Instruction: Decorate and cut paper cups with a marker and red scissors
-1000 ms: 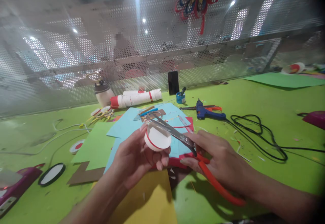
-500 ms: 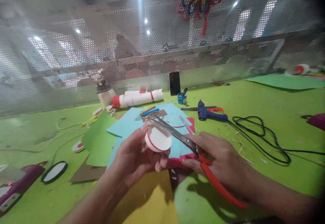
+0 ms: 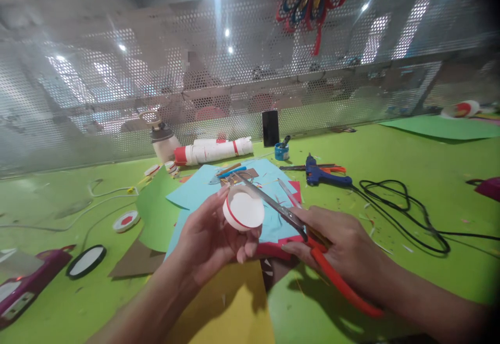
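My left hand [image 3: 213, 229] is closed around the side of a short white paper cup piece [image 3: 248, 214] with a thin red band along its rim. The open side faces up toward me, so its pale inside shows. In my right hand [image 3: 344, 240] is a pair of scissors [image 3: 275, 206] with orange-red handles. The blades look closed and point up and left, passing just above the far rim of the cup piece. Whether they touch it I cannot tell. Light blue paper sheets [image 3: 269, 229] lie beneath both hands.
A blue glue gun [image 3: 326, 175] with a looped black cord [image 3: 406, 211] lies to the right. Behind are white rolled tubes [image 3: 219, 151], a phone [image 3: 270, 128], a blue jar [image 3: 282, 151] and a bottle [image 3: 163, 143]. A purple power strip [image 3: 35, 284] and black ring [image 3: 86, 262] sit left.
The scissor blades have come together and lifted off the cup piece's opening, leaving its inside in view. Both hands stay almost in place. The camera view has shifted slightly.
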The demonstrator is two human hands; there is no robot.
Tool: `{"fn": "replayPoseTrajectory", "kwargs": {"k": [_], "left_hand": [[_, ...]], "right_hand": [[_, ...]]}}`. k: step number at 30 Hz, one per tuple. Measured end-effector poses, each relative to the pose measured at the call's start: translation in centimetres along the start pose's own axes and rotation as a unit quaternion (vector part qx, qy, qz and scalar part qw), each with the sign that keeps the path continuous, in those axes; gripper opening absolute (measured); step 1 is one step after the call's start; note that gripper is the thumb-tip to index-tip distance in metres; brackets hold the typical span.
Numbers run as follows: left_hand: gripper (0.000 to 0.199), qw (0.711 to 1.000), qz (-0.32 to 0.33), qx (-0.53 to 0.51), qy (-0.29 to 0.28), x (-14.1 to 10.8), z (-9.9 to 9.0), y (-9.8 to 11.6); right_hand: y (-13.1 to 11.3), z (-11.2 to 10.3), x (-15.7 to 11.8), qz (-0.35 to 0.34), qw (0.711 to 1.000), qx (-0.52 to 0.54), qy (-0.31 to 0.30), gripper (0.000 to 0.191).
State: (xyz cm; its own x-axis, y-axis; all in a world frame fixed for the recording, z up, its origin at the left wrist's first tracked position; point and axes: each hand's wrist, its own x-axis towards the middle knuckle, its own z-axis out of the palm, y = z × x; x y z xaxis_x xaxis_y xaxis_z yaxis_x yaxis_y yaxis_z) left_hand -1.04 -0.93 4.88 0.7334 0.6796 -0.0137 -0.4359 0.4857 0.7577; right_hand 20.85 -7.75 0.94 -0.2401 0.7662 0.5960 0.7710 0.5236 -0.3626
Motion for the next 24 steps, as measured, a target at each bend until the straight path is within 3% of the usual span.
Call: {"fn": "replayPoseTrajectory", "kwargs": {"k": [5,10,17,24], "left_hand": [[0.034,1.000,0.010,-0.003,-0.006,0.0,-0.2,-0.1],[0.033,1.000,0.029,0.002,0.011,0.1,-0.3,-0.2],[0.033,0.993,0.097,0.015,0.061,0.4,0.0,-0.1],[0.025,0.987,0.146,0.033,0.066,0.6,-0.4,0.0]], "right_hand": [[0.6,0.1,0.1,0.073,0.997,0.010,-0.018,0.038],[1.5,0.0,1.0,0.186,0.969,-0.095,-0.128,0.035],[2.4,0.6,1.6,0.199,0.950,-0.161,-0.179,0.037],[3.0,0.9,2.0,0.200,0.936,-0.215,-0.193,0.032]]}}
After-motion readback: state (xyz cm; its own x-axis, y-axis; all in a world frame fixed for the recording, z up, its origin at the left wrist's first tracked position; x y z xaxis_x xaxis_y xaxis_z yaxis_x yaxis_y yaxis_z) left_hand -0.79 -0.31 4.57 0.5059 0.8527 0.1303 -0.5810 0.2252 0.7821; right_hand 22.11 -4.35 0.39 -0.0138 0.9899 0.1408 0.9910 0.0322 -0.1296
